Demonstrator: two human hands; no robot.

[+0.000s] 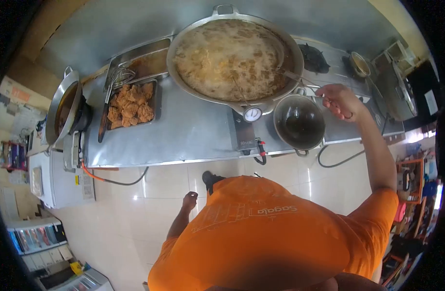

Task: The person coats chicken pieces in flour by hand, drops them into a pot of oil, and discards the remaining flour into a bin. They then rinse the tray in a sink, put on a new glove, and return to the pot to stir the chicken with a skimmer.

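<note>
grey steel spreads across the long counter [193,140], flat and softly reflective, with a smooth front edge. the largest vessel on it is the wide round frying pan [173,72], a dull metal bowl with loop handles, brimming with frothy, brown-gold oil [222,58]. the step in hand looks to be tending the fry: a thin metal utensil [300,79] slants from the bubbling surface over the pan's right rim, and the right hand [339,102] appears clamped on its outer end, fingers bent. the next move seems to call for a steady grip and a slow sweep, since hot oil could splash. what lies beneath the foam is too blurred to name.

at the counter's left end sits a deep wok [72,81], tilted in this view, its inside stained dark. smaller is the dark, glossy pot [300,131], round and just beside the pan, below the right forearm. the rectangular metal tray [157,99] bears a heap of fried pieces [130,104], craggy, crusted, orange-brown. beside it lies a wire-headed tool [104,119] with a dark slim handle. the left hand [190,200] hangs well apart from the counter, fingers curled; whether it holds anything, i cannot tell. smallest is the round thermometer dial [253,114], white-faced, at the pan's front rim.
</note>
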